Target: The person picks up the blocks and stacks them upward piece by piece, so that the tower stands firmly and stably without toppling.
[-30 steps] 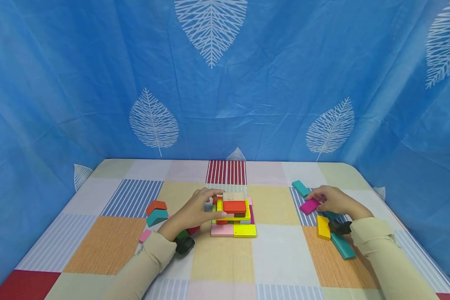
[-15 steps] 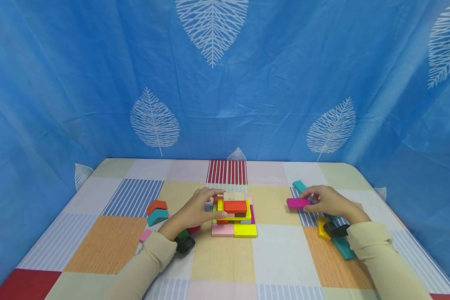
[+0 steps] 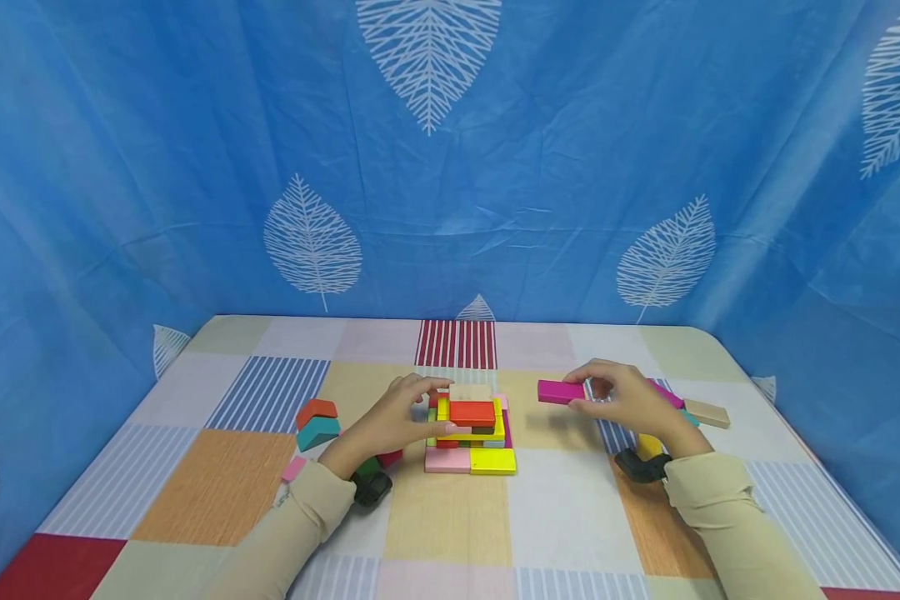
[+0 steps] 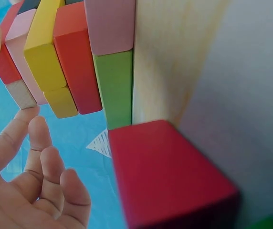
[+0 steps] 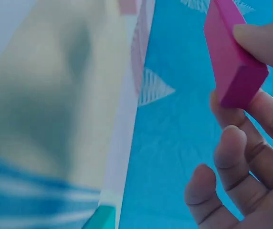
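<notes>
A low stack of coloured blocks (image 3: pixel 472 413) stands mid-table, with red, yellow, pink and plain wood pieces showing. My left hand (image 3: pixel 390 423) holds its left side between thumb and forefinger. In the left wrist view, the forefinger meets the end of a plain wooden block (image 4: pixel 20 94), the thumb lies beside a red block (image 4: pixel 6 67), and the other fingers are loosely bent. Right of the stack, my right hand (image 3: pixel 621 403) pinches a magenta block (image 3: pixel 559 392) above the tablecloth. The right wrist view shows the thumb on one face of it and fingertips against another.
By the left forearm lie orange (image 3: pixel 317 411) and teal (image 3: pixel 317 432) blocks, a pink block (image 3: pixel 293 468) and a crimson block (image 4: pixel 170 171). Beyond the right hand are a plain wooden block (image 3: pixel 707 413), another magenta block (image 3: pixel 667 393) and a yellow block (image 3: pixel 648 446). A blue curtain (image 3: pixel 555 167) hangs behind the table.
My right hand has lifted the magenta block from the right-hand pile and carried it left, nearer the stack. Another magenta block and a wooden one now show behind it. My left hand stays put.
</notes>
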Demonstrator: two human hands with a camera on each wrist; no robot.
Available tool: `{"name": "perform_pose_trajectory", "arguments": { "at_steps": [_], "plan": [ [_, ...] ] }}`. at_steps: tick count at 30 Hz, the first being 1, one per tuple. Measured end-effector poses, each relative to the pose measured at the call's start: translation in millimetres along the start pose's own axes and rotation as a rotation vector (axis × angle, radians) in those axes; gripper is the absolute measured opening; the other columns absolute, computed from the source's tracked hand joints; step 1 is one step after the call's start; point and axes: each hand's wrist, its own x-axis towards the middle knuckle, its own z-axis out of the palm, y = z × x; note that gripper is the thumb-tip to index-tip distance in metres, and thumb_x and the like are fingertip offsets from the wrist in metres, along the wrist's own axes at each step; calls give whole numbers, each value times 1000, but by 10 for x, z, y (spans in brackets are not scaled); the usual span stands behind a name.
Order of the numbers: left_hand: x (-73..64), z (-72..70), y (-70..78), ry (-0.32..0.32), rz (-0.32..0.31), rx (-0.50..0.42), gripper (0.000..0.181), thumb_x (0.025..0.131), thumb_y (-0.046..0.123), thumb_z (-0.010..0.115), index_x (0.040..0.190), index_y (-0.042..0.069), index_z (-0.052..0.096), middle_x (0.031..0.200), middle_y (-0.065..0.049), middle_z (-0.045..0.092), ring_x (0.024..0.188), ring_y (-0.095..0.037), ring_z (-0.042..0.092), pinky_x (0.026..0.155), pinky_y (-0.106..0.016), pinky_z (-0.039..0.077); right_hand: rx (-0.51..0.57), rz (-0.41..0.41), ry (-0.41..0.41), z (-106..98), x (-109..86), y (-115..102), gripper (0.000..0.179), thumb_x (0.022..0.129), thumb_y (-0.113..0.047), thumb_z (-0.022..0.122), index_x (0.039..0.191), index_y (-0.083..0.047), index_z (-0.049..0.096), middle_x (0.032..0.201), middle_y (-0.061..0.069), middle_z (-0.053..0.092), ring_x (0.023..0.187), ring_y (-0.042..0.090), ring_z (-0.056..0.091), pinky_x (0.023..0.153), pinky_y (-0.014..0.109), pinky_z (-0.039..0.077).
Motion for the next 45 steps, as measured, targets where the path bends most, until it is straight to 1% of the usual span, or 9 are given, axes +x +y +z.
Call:
{"name": "perform_pose_trajectory", "arguments": {
  "at_steps": [3,8,14,21,26,28,33,37,45],
  "plan": [
    [2,-4,-4,-3,-2,-7,68,93,28,87,153,10,59,140,-14,62,128,-34,52,102,-57,55,19,-26,26,62,53,-64,28,90,-7,86,117,-3,78,91,-3,63,78,15,54,69,28,51],
    [-2,-10,1,-3,-1,-9,68,93,27,87,153,10,59,139,-14,62,128,-34,52,102,-57,55,58,-40,54,190,143,-142,28,90,-7,86,117,-2,79,92,-3,64,79,15,56,72,28,52],
    [-5,-12,7,-4,-4,-12,68,93,26,87,153,10,59,138,-14,62,129,-35,52,103,-58,55,85,-77,59,308,244,-232,28,90,-6,86,117,-1,79,90,-3,64,79,14,56,72,28,52],
    [-6,-19,3,-10,4,-9,67,94,27,87,152,9,60,134,-12,62,128,-34,52,102,-58,55,104,-47,43,465,347,-334,32,90,-9,87,121,-3,79,96,-1,68,82,18,58,74,30,54],
    [-10,-31,-1,-17,16,-12,66,94,27,86,152,8,60,133,-13,62,128,-35,52,102,-58,55,138,-62,29,568,425,-406,34,90,-9,87,121,-1,78,99,3,69,82,18,57,74,30,53],
    [-9,-31,0,-16,15,-11,66,94,27,86,152,8,60,134,-13,62,127,-35,52,101,-58,55,148,-75,26,602,459,-434,34,90,-9,88,121,0,78,100,4,70,81,18,56,73,28,53],
    [-1,-21,-4,-14,2,-6,67,94,29,87,152,9,60,135,-13,61,128,-34,52,101,-58,55,155,-71,10,680,530,-489,34,90,-11,88,121,1,78,102,6,71,82,17,57,74,27,53],
    [5,-15,-1,-14,-10,-4,68,93,30,87,153,10,60,136,-12,61,129,-34,52,102,-58,56,156,-68,-3,721,564,-516,33,91,-10,87,121,1,77,106,9,72,84,18,59,76,27,55],
    [-6,-28,7,-17,3,-5,69,93,29,87,153,8,59,135,-13,61,129,-34,52,101,-58,56,175,-63,-47,763,617,-535,33,94,-11,85,123,1,75,114,12,74,90,20,61,79,29,57]
  ]
}}
